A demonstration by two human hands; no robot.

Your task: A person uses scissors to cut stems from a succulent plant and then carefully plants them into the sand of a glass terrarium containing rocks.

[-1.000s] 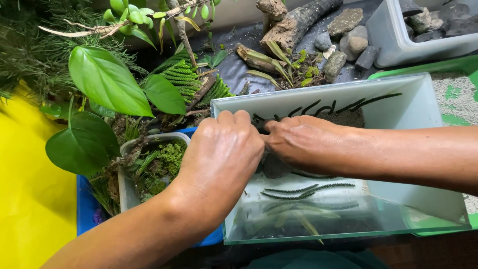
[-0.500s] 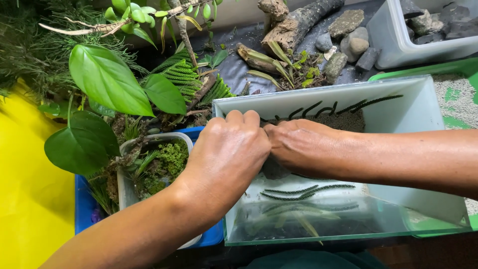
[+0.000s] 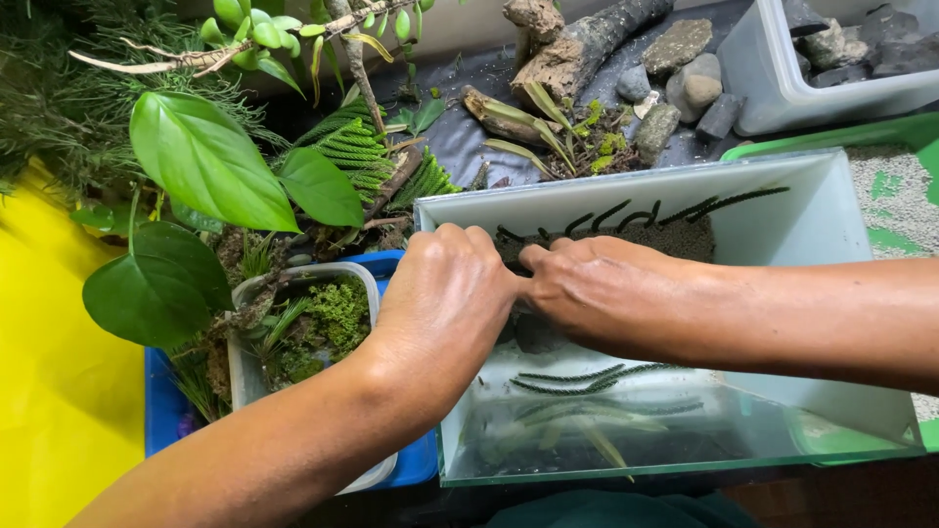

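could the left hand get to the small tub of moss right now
Probably yes. The left hand is inside the glass tank, touching the right hand, and the tub of moss sits open-topped just beside its wrist with nothing covering it.

Single view: head-worn camera, looking steeply down and slightly forward from close above the work. The glass tank fills centre and right of frame, its near wall along the lower edge. Left hand enters from the lower left, right hand from the right edge; they meet at frame centre, near the lens. Broad green leaves occupy the upper left, stones and a pale tub the upper right, farther off. A yellow surface runs down the left edge. No second view, so no shared region.
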